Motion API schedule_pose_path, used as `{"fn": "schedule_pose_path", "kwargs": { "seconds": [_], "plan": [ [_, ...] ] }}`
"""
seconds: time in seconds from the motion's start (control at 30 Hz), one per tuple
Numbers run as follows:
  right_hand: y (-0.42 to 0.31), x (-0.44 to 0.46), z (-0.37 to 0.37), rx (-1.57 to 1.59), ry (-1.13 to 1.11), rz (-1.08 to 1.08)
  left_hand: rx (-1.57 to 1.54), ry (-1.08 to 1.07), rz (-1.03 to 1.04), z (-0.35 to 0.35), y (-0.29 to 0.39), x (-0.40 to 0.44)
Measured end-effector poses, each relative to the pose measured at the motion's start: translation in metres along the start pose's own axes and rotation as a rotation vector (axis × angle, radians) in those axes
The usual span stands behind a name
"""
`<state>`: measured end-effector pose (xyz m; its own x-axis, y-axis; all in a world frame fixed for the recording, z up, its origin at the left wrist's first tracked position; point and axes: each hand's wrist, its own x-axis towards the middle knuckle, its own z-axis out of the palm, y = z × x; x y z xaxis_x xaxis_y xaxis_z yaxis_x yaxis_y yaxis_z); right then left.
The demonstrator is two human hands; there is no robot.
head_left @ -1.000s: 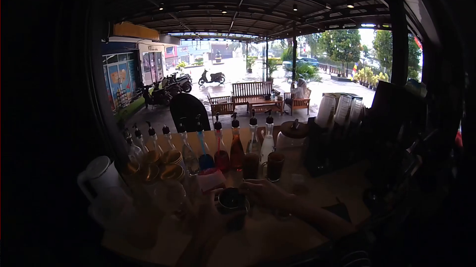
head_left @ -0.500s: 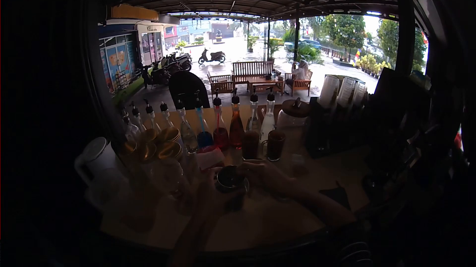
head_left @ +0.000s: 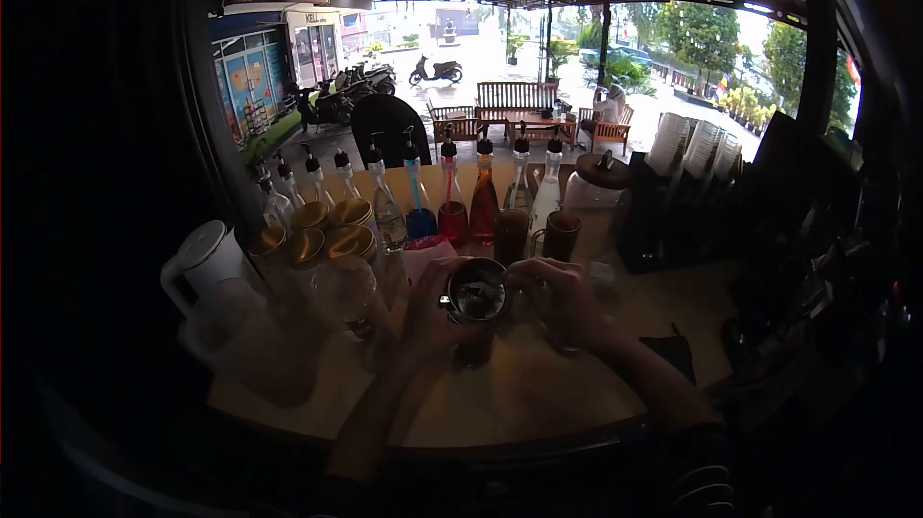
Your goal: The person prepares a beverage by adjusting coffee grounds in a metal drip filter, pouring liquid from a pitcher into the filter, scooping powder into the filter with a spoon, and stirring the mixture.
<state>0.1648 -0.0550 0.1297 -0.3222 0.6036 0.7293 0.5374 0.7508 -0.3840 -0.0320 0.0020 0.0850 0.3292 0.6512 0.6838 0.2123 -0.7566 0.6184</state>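
Note:
A round, dark-rimmed cup (head_left: 479, 297) is tipped toward me over the counter, so I look down into its shiny inside. My left hand (head_left: 430, 316) is wrapped round its left side. My right hand (head_left: 562, 299) is closed with bent fingers at the cup's right rim; what they pinch, if anything, is too dark to make out. Just beyond the hands stand two glasses of brown drink, a left glass (head_left: 511, 237) and a handled glass mug (head_left: 561, 234). A pink and white packet (head_left: 428, 257) lies behind my left hand.
Pump-topped syrup bottles (head_left: 452, 206) line the counter's far edge. Gold-topped cup stacks (head_left: 351, 213), a clear jar (head_left: 346, 292) and a white pitcher (head_left: 207, 254) stand left. At right are plastic cup stacks (head_left: 700, 145) and a dark cloth-like piece (head_left: 668, 355). A person (head_left: 609, 105) sits outside.
The view has tipped downward, so the scene sits higher and slightly right. My hands have brought the cup up and it faces me more; its inside shows brighter. My right hand has stayed by the rim.

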Motion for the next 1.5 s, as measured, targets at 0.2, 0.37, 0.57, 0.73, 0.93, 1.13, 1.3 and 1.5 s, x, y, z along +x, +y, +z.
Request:
{"fn": "schedule_pose_path", "kwargs": {
  "seconds": [0.2,0.37,0.57,0.73,0.93,1.13,1.3,1.5],
  "plan": [
    [-0.009,-0.003,-0.005,0.02,0.013,0.043,-0.044,-0.062,0.07,-0.002,-0.007,0.012],
    [-0.01,-0.004,-0.007,0.112,-0.041,0.122,0.021,-0.069,0.149,-0.005,-0.006,0.015],
    [-0.016,0.0,-0.015,0.152,-0.097,0.22,0.031,-0.079,0.134,-0.007,-0.003,0.017],
    [-0.013,0.002,-0.011,0.31,-0.015,0.302,0.128,-0.093,0.17,-0.009,0.001,0.018],
    [-0.018,0.0,-0.016,0.3,-0.008,0.219,0.12,-0.078,0.174,-0.006,-0.006,0.014],
    [-0.012,-0.006,-0.017,0.204,-0.105,0.148,0.131,-0.068,0.144,-0.008,-0.01,0.01],
    [-0.009,-0.009,-0.011,0.295,-0.091,0.237,0.107,-0.026,0.192,-0.004,-0.009,0.01],
    [-0.008,-0.011,-0.007,0.355,-0.033,0.3,0.174,-0.037,0.186,-0.005,-0.011,0.006]
  ]
}}
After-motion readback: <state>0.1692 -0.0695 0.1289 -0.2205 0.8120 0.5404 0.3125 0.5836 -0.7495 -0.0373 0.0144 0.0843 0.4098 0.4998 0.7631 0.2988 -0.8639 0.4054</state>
